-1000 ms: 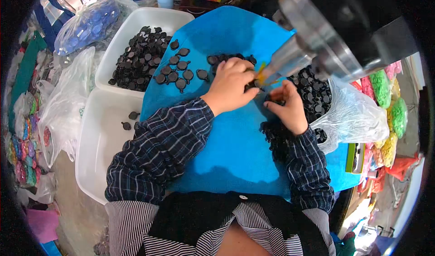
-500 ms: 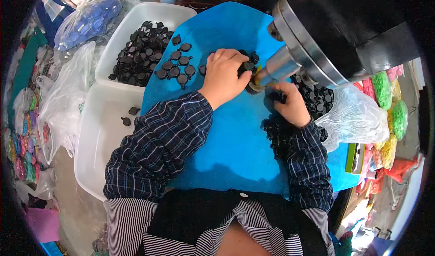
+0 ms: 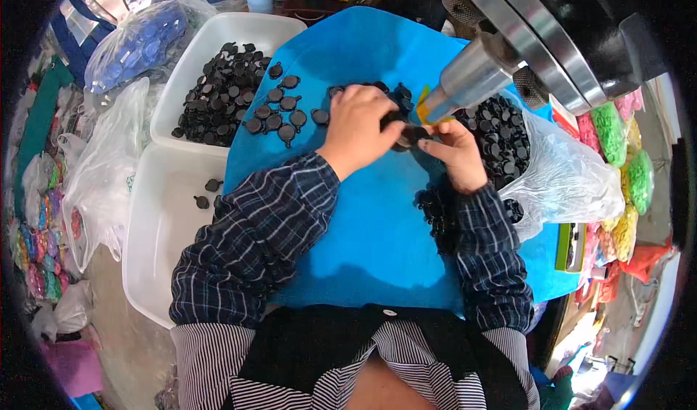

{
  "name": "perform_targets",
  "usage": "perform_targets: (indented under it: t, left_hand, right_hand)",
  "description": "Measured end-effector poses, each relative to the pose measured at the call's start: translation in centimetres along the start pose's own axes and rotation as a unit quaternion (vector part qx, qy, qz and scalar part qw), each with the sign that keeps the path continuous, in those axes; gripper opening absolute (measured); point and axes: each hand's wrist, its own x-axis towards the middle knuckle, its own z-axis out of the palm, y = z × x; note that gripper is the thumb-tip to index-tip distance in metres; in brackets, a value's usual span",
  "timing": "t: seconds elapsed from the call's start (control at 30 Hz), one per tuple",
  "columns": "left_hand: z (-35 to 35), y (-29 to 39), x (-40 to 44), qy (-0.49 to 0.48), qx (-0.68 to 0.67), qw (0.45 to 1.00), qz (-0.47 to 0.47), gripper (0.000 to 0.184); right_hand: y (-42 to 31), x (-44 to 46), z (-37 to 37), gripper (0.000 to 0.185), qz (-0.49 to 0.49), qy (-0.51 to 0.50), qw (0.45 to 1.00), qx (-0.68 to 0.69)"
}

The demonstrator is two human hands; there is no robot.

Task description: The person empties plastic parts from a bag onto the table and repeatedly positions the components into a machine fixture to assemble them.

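Observation:
My left hand (image 3: pixel 359 128) is curled over small black round caps on the blue work surface (image 3: pixel 363 228), its thumb and fingertips closed around them. My right hand (image 3: pixel 461 156) pinches the edge of a black round cap (image 3: pixel 408 138) close to the left thumb. The left fingers partly hide that cap. Just above the right fingertips is the metal cylinder of a machine (image 3: pixel 472 76), with a yellow piece (image 3: pixel 424 106) at its tip. Several loose black caps (image 3: pixel 274 119) with small tabs lie left of my left hand.
A white bin (image 3: pixel 163 105) heaped with black caps stands at the left; a second white bin (image 3: pixel 145 236) holds a few. More caps (image 3: pixel 501 137) spill from a clear plastic bag (image 3: pixel 559 170) on the right. A small dark pile (image 3: pixel 438 214) lies beside my right wrist.
The machine's cylinder has shifted up and right, away from my hands. My right hand has moved slightly left and now pinches the cap by the left thumb.

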Motion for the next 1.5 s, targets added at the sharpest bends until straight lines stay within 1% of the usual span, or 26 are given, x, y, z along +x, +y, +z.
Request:
perform_targets:
  t: [0.03, 0.07, 0.13, 0.17, 0.2, 0.27, 0.3, 0.4, 0.43, 0.53, 0.57, 0.67, 0.7, 0.73, 0.8, 0.83, 0.93, 1.07, 1.1, 1.13, 1.2, 1.23, 1.33, 1.37, 1.47, 1.5]
  left_hand:
    - [-0.3, -0.6, 0.0, 0.009, 0.008, 1.000, -0.022, 0.024]
    - [-0.5, -1.0, 0.1, 0.019, 0.016, 0.999, -0.044, 0.024]
    - [-0.8, -1.0, 0.2, 0.016, 0.006, 0.999, -0.052, 0.024]
    - [-0.9, -0.9, 0.4, 0.016, -0.006, 0.998, -0.055, 0.024]
    - [-0.9, -0.9, 0.3, 0.013, -0.018, 0.998, -0.060, 0.025]
    - [-0.7, -0.9, 0.3, 0.023, -0.013, 0.998, -0.062, 0.025]
    - [-0.6, -1.0, 0.4, 0.036, -0.006, 0.998, -0.060, 0.025]
    - [-0.6, -0.9, 0.4, 0.047, -0.002, 0.997, -0.057, 0.026]
    - [-0.6, -0.8, 0.3, 0.046, -0.004, 0.997, -0.055, 0.026]
    - [-0.6, -1.2, 0.2, 0.046, -0.016, 0.998, -0.041, 0.027]
    - [-0.6, -1.4, 0.2, 0.046, -0.034, 0.998, -0.028, 0.027]
    - [-0.3, -1.0, 0.3, 0.038, -0.052, 0.998, 0.011, 0.027]
    - [-0.1, -0.7, 0.2, 0.029, -0.053, 0.998, 0.034, 0.026]
    - [0.0, -0.5, 0.2, 0.020, -0.053, 0.997, 0.057, 0.025]
    - [-0.1, -0.1, 0.3, 0.021, -0.037, 0.998, 0.036, 0.025]
    - [-0.2, 0.2, 0.4, 0.022, -0.019, 0.999, 0.015, 0.024]
    - [-0.3, -0.4, 0.3, 0.035, 0.002, 0.999, -0.009, 0.023]
    - [-0.7, -1.3, 0.3, 0.063, 0.003, 0.998, -0.031, 0.022]
    - [-0.7, -1.1, 0.4, 0.068, -0.003, 0.997, -0.027, 0.022]
    - [-0.7, -0.9, 0.4, 0.073, -0.008, 0.997, -0.023, 0.022]
    - [-0.7, -0.6, 0.5, 0.074, -0.008, 0.997, -0.028, 0.022]
    - [-0.7, -0.4, 0.6, 0.073, -0.008, 0.997, -0.031, 0.021]
    - [-0.8, -0.5, 0.5, 0.069, -0.013, 0.997, -0.025, 0.021]
    - [-0.8, -0.6, 0.4, 0.065, -0.020, 0.997, -0.020, 0.022]
    - [-0.5, -1.1, 0.2, 0.056, -0.027, 0.998, 0.005, 0.022]
    - [-0.1, -1.1, 0.1, 0.049, -0.035, 0.998, 0.022, 0.022]
  right_hand:
    - [0.2, 0.3, 0.4, 0.018, -0.002, 0.000, 1.000, 0.002]
    - [0.3, 0.6, 0.8, 0.020, 0.008, 0.011, 0.999, -0.042]
    - [0.1, 0.6, 1.4, 0.023, 0.034, 0.033, 0.991, -0.129]
    - [-0.6, 0.4, 0.9, 0.023, 0.036, 0.033, 0.990, -0.130]
    - [-1.7, 0.0, -0.1, 0.026, 0.010, -0.005, 0.977, -0.213]
    - [-3.9, -0.6, -1.3, 0.033, -0.046, -0.083, 0.924, -0.371]
    - [-4.8, -0.8, -0.9, 0.033, -0.047, -0.082, 0.924, -0.371]
    - [-6.9, -2.5, 0.5, 0.038, -0.131, -0.315, 0.821, -0.458]
    - [-6.9, -2.7, 0.4, 0.038, -0.131, -0.313, 0.821, -0.460]
    - [-5.6, -2.5, 0.1, 0.033, 0.014, -0.308, 0.841, -0.445]
    - [-5.2, -2.4, 0.0, 0.033, 0.010, -0.308, 0.841, -0.445]
    - [-4.4, -2.2, -0.5, 0.030, 0.181, -0.130, 0.912, -0.344]
    - [-3.9, -2.1, -0.7, 0.030, 0.181, -0.129, 0.912, -0.345]
    - [-3.2, -1.9, -0.8, 0.029, 0.133, -0.075, 0.943, -0.297]
    - [-2.4, -1.3, -0.7, 0.027, 0.039, 0.030, 0.979, -0.196]
    - [-2.4, -0.9, 0.1, 0.027, 0.043, 0.028, 0.979, -0.197]
    - [-1.6, 0.6, 3.7, 0.025, -0.117, 0.092, 0.938, -0.314]
    - [-0.8, 0.8, 1.2, 0.029, -0.055, 0.046, 0.961, -0.266]
    - [-2.0, 0.0, 0.5, 0.029, -0.051, 0.047, 0.961, -0.269]
    - [-4.2, -1.1, 0.3, 0.030, -0.041, -0.012, 0.924, -0.381]
    - [-7.8, -2.8, 0.3, 0.032, -0.027, -0.130, 0.803, -0.581]
    - [-8.1, -3.4, 0.5, 0.032, -0.027, -0.128, 0.802, -0.583]
    - [-8.3, -4.1, 1.2, 0.034, 0.106, -0.204, 0.733, -0.640]
    - [-8.2, -3.9, 1.1, 0.034, 0.102, -0.203, 0.734, -0.641]
    - [-6.7, -3.4, 0.5, 0.023, 0.132, -0.117, 0.823, -0.540]
    - [-6.1, -3.3, 0.1, 0.023, 0.131, -0.115, 0.823, -0.540]
